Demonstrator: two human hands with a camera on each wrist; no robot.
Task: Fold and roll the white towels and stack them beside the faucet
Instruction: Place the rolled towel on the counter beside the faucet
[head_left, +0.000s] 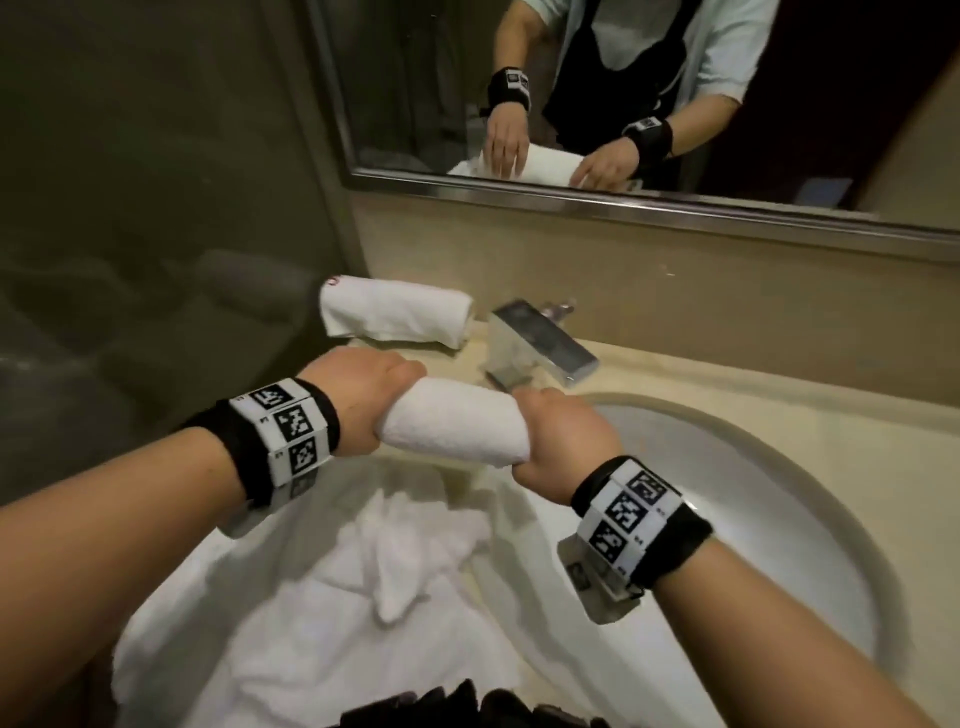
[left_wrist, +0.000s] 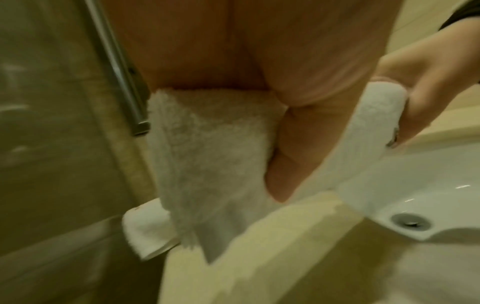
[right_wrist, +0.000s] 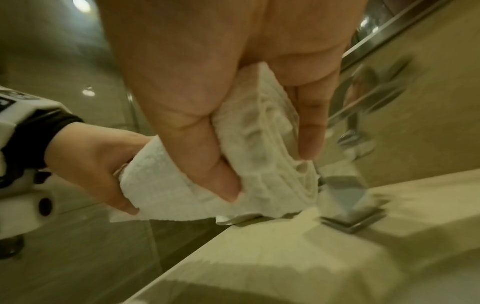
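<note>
I hold a rolled white towel in the air above the counter, just left of the chrome faucet. My left hand grips its left end and my right hand grips its right end. The left wrist view shows my thumb pressed on the rolled towel; the right wrist view shows its spiral end between my thumb and fingers. Another rolled towel lies on the counter against the wall, left of the faucet. A loose white towel lies crumpled on the near counter.
The white basin fills the right side, its drain in the left wrist view. A beige counter runs under a framed mirror. A glass panel stands at the left.
</note>
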